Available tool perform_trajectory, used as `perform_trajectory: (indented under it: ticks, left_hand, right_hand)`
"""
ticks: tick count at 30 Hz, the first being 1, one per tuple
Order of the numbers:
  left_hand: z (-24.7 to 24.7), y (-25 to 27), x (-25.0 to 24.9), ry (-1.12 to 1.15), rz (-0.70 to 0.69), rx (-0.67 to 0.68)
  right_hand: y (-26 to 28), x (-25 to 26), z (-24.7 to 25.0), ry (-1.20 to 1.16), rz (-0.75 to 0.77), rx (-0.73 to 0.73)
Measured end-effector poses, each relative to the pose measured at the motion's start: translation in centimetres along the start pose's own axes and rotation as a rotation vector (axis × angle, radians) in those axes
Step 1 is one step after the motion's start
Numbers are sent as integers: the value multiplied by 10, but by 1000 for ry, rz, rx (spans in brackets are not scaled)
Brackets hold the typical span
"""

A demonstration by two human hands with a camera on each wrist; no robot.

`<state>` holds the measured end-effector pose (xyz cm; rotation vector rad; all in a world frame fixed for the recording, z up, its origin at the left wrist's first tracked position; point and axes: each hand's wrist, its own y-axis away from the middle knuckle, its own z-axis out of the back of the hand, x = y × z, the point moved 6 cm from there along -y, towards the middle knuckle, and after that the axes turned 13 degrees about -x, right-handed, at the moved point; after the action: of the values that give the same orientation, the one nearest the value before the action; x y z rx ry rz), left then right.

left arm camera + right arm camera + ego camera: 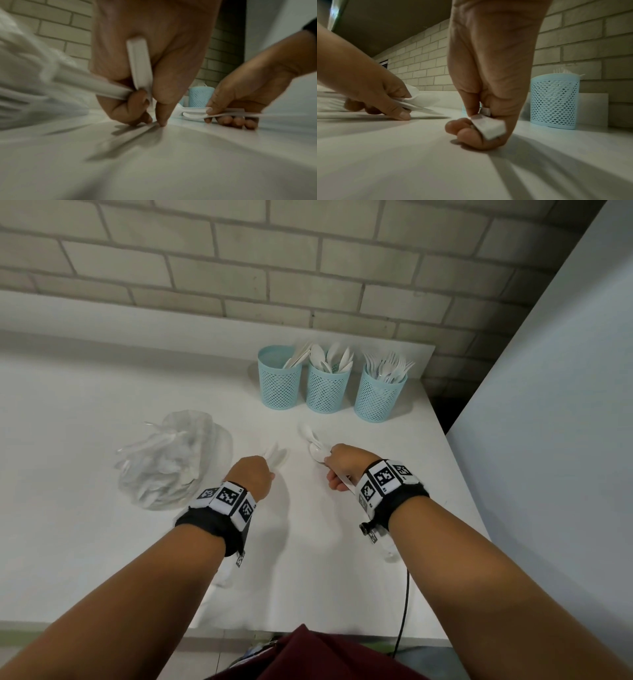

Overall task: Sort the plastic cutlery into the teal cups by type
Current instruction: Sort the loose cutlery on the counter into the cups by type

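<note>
**Both hands down on the surface, each gripping white cutlery**

While low over the white surface (85, 542) at mid-frame in the head view, left hand (251, 475) curled round several white cutlery pieces (275, 455), with broad ends poking out toward the upper right. Seen from the left wrist: one flat handle (139, 63) running up along the palm, other pieces blurred off to the left, fingertips (162, 122) touching the surface. Which type of cutlery this is, cannot tell.

Right hand (346, 465) just right of centre, fingers closed on white spoons (317, 453), bowls pointing to the upper left, one handle sticking out beneath the palm. From the right wrist: flat handle ends (489, 128) pinched between thumb and curled fingers, knuckles resting on the surface.

Above both hands, upper centre of the head view, three teal cups in a row near the brick wall (239, 268): left cup (279, 386) with flat handles or knives, middle cup (327, 390) with spoons, right cup (376, 398) with forks, all standing upright.

At centre left, a clear plastic bag (171, 460) lying on the surface with more white cutlery inside, just beside the left hand.

Marker bands on both wrists; dark red clothing at the bottom edge.
</note>
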<state>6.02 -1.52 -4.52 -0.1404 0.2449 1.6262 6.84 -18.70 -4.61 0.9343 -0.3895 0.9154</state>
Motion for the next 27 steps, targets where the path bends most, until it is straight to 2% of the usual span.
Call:
perform_trajectory:
  ticks: [3, 5, 7, 10, 13, 15, 18, 23, 27]
  left_hand:
    - [-1, 0, -10, -4, -44, -16]
    - [1, -3, -14, 76, -43, -27]
    - [3, -9, -16, 220, -16, -8]
    - [3, -19, -21, 528, 53, 32]
    - [4, -17, -39, 886, 100, 148]
    - [2, -17, -50, 1045, 121, 216]
    - [4, -15, -58, 1145, 173, 218]
    - [7, -14, -64, 1306, 90, 181]
    - [6, -20, -61, 1329, 75, 112]
  right_hand:
    - [2, 2, 0, 17, 47, 35]
    - [1, 2, 1, -1, 57, 54]
    - [1, 2, 2, -64, 42, 80]
    - [3, 7, 2, -310, -3, 115]
    - [5, 16, 0, -469, -15, 129]
    - [8, 25, -2, -515, 7, 117]
    - [12, 36, -2, -550, 96, 102]
    - [16, 43, -2, -495, 250, 89]
    - [14, 45, -2, -518, 277, 94]
